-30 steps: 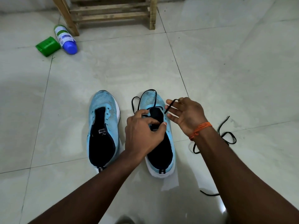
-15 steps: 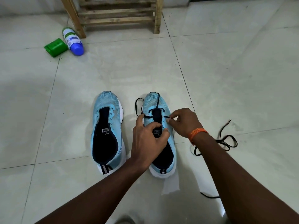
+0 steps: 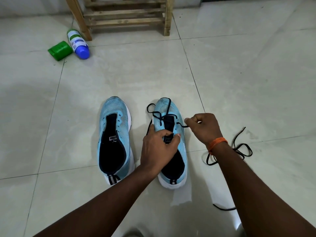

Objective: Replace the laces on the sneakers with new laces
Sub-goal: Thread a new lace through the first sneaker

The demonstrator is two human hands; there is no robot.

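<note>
Two light-blue knit sneakers with white soles stand side by side on the tiled floor (image 3: 239, 79), toes pointing away; the left-side sneaker (image 3: 114, 134) is unlaced. The right-side sneaker (image 3: 172, 108) has a thin black lace (image 3: 168, 106) through its front eyelets; a second black lace (image 3: 240, 134) lies tangled to its right.

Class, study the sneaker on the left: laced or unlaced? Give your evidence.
Unlaced. The sneaker on the left has bare eyelets along both sides, and no lace crosses its dark tongue.

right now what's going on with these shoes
A person is lacing blue sneakers. The left hand holds the right sneaker at its tongue, while the right hand pinches a black lace threaded through its front eyelets. The left sneaker has no lace; a second lace lies by the right wrist.
</note>
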